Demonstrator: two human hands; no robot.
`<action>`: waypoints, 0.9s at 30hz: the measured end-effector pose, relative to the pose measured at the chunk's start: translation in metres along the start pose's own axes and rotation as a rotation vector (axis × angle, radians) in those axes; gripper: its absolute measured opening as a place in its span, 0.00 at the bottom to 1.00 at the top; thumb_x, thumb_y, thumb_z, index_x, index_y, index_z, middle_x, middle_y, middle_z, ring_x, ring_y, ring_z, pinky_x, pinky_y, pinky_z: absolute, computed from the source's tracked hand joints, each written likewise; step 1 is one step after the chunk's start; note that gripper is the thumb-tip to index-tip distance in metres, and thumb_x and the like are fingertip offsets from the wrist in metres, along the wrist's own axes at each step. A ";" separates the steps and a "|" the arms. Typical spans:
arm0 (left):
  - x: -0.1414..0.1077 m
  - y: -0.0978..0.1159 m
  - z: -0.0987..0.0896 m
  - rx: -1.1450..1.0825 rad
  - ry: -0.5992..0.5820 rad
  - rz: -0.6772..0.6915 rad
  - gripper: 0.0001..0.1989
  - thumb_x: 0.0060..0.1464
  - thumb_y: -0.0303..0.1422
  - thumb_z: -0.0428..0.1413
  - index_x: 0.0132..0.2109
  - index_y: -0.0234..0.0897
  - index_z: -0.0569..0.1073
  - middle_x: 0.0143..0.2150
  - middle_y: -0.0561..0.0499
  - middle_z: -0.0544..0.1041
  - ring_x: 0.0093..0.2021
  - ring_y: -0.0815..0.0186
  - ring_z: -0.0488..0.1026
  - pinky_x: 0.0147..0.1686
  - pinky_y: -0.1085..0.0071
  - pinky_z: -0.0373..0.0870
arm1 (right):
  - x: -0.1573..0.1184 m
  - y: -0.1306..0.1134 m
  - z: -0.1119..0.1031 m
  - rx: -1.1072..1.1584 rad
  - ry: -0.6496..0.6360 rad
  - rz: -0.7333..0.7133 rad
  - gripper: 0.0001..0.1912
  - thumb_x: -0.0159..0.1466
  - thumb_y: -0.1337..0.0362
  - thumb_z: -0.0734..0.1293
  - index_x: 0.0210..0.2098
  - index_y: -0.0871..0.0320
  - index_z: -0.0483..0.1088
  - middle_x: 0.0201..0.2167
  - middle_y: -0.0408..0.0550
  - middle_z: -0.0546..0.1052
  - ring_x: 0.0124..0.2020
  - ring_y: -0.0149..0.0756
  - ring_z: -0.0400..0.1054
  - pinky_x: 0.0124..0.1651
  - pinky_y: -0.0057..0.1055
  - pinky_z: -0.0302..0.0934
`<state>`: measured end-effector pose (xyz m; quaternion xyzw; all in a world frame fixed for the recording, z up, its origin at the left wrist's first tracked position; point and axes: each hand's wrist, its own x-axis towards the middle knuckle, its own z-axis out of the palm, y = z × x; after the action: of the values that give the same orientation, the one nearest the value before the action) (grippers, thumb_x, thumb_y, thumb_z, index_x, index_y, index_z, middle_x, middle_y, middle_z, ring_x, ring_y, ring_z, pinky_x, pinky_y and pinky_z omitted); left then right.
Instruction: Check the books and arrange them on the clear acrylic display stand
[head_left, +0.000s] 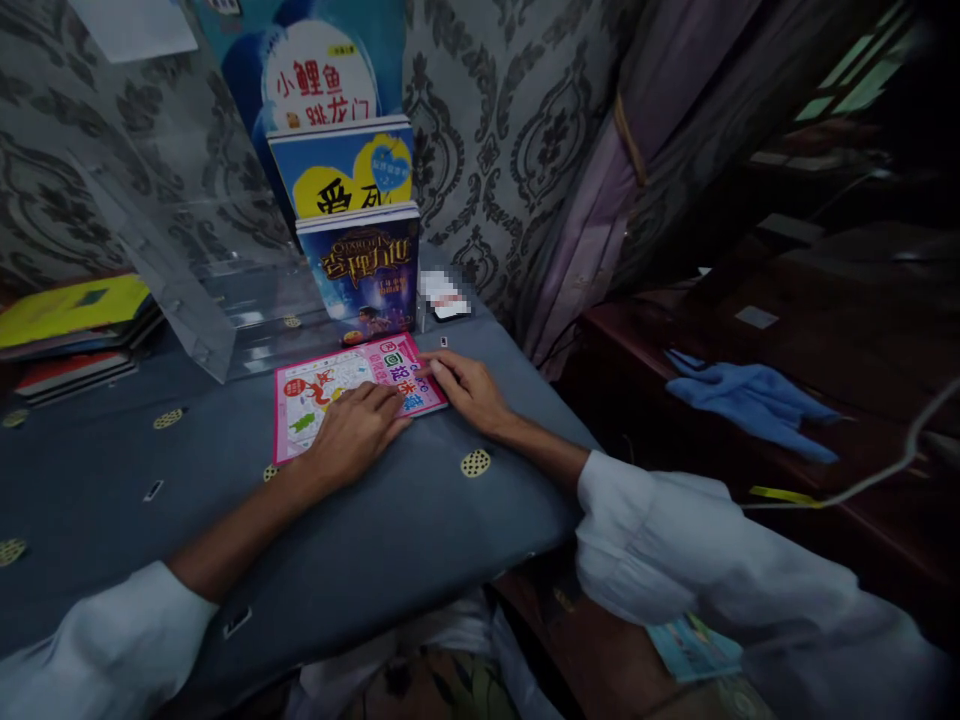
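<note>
Left sleeve (135, 630) kinda runs out of frame. Left hand (356, 430) lies flat, fingers together, hiding the lower middle of a pink-bordered picture book (339, 380) on the table (315, 560), cover up, long axis roughly left-right, title at the right end. Right hand (474, 395)'s at that edge; can't tell if it's pinching.

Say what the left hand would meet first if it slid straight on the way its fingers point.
Ahead of the left hand, most likely the right hand at the edge of the pink booklet, though depth is hard to judge.
</note>
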<state>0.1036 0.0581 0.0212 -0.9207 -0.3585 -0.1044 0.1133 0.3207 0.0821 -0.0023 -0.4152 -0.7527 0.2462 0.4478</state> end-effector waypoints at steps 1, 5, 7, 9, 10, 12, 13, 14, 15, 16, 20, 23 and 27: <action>0.000 0.000 -0.001 -0.007 0.007 0.010 0.14 0.68 0.37 0.52 0.51 0.33 0.76 0.50 0.42 0.80 0.48 0.55 0.76 0.46 0.59 0.74 | 0.001 0.001 0.000 0.009 -0.001 0.004 0.22 0.74 0.53 0.55 0.53 0.57 0.74 0.41 0.49 0.83 0.45 0.41 0.76 0.50 0.38 0.66; 0.001 -0.002 -0.002 -0.040 0.040 0.017 0.13 0.68 0.35 0.51 0.47 0.33 0.77 0.45 0.44 0.81 0.44 0.56 0.76 0.41 0.62 0.74 | 0.001 0.004 -0.003 0.056 -0.010 0.043 0.26 0.74 0.49 0.54 0.47 0.57 0.77 0.36 0.49 0.83 0.41 0.40 0.75 0.49 0.36 0.66; 0.002 -0.003 -0.003 -0.063 0.055 0.012 0.14 0.69 0.35 0.50 0.46 0.34 0.78 0.44 0.46 0.81 0.43 0.57 0.76 0.40 0.63 0.74 | 0.000 0.005 -0.004 0.071 -0.016 0.058 0.28 0.74 0.47 0.54 0.43 0.57 0.78 0.36 0.49 0.83 0.41 0.39 0.75 0.49 0.36 0.65; 0.002 -0.004 -0.003 -0.087 0.068 0.011 0.14 0.69 0.34 0.49 0.46 0.34 0.78 0.43 0.46 0.82 0.42 0.59 0.75 0.40 0.64 0.73 | 0.000 0.005 -0.004 0.086 -0.016 0.060 0.29 0.73 0.46 0.54 0.40 0.58 0.79 0.37 0.50 0.83 0.42 0.39 0.75 0.50 0.35 0.65; 0.003 -0.004 -0.004 -0.098 0.074 0.012 0.14 0.69 0.34 0.48 0.46 0.35 0.79 0.43 0.46 0.82 0.42 0.59 0.75 0.40 0.64 0.73 | 0.000 0.005 -0.004 0.092 -0.018 0.058 0.29 0.73 0.46 0.54 0.39 0.58 0.79 0.37 0.50 0.82 0.42 0.39 0.75 0.50 0.35 0.65; 0.003 -0.004 -0.005 -0.119 0.080 0.012 0.15 0.69 0.33 0.48 0.45 0.35 0.79 0.43 0.46 0.82 0.41 0.59 0.76 0.40 0.64 0.73 | 0.000 0.004 -0.004 0.098 -0.021 0.061 0.29 0.73 0.45 0.54 0.39 0.58 0.79 0.37 0.50 0.82 0.42 0.39 0.75 0.49 0.35 0.65; 0.003 -0.004 -0.005 -0.127 0.082 0.009 0.15 0.69 0.32 0.48 0.45 0.34 0.79 0.42 0.46 0.82 0.41 0.59 0.76 0.40 0.64 0.73 | 0.000 0.004 -0.003 0.097 -0.024 0.065 0.30 0.73 0.45 0.54 0.39 0.58 0.79 0.36 0.50 0.83 0.42 0.38 0.75 0.49 0.35 0.65; 0.003 -0.004 -0.005 -0.131 0.083 0.004 0.15 0.69 0.32 0.48 0.45 0.34 0.79 0.42 0.46 0.82 0.41 0.59 0.76 0.39 0.64 0.73 | 0.000 0.004 -0.003 0.093 -0.025 0.068 0.30 0.73 0.44 0.54 0.39 0.58 0.79 0.36 0.50 0.83 0.41 0.38 0.75 0.49 0.35 0.65; 0.003 -0.004 -0.006 -0.133 0.082 0.001 0.15 0.69 0.32 0.48 0.46 0.34 0.79 0.42 0.46 0.82 0.41 0.59 0.76 0.39 0.64 0.73 | 0.000 0.003 -0.004 0.088 -0.023 0.068 0.30 0.73 0.43 0.54 0.38 0.58 0.79 0.37 0.50 0.83 0.42 0.38 0.75 0.49 0.35 0.64; 0.003 -0.004 -0.006 -0.134 0.079 -0.003 0.15 0.69 0.32 0.48 0.46 0.34 0.79 0.43 0.45 0.82 0.42 0.59 0.76 0.38 0.65 0.73 | 0.000 0.003 -0.004 0.083 -0.017 0.067 0.31 0.73 0.43 0.54 0.37 0.57 0.79 0.37 0.50 0.83 0.42 0.38 0.75 0.49 0.35 0.64; 0.003 -0.003 -0.007 -0.133 0.057 -0.016 0.15 0.69 0.32 0.47 0.47 0.34 0.79 0.44 0.45 0.82 0.43 0.59 0.75 0.39 0.65 0.73 | -0.001 0.001 -0.006 0.067 0.016 0.054 0.32 0.72 0.42 0.54 0.34 0.57 0.79 0.35 0.50 0.82 0.40 0.39 0.75 0.47 0.35 0.65; 0.002 -0.003 -0.008 -0.118 0.032 -0.023 0.15 0.69 0.33 0.47 0.47 0.35 0.79 0.45 0.45 0.81 0.44 0.59 0.75 0.38 0.65 0.72 | -0.002 -0.001 -0.007 0.041 0.034 0.046 0.32 0.72 0.42 0.54 0.33 0.58 0.78 0.33 0.49 0.82 0.37 0.40 0.75 0.44 0.35 0.65; 0.002 -0.001 -0.007 -0.101 -0.002 -0.028 0.15 0.69 0.33 0.47 0.48 0.34 0.78 0.46 0.44 0.81 0.45 0.57 0.74 0.41 0.63 0.73 | -0.006 -0.005 -0.007 -0.050 0.033 0.027 0.27 0.74 0.49 0.54 0.31 0.58 0.76 0.30 0.47 0.80 0.33 0.37 0.73 0.41 0.33 0.64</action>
<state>0.1037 0.0577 0.0279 -0.9203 -0.3657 -0.1229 0.0646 0.3264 0.0745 0.0019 -0.4404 -0.7454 0.2267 0.4462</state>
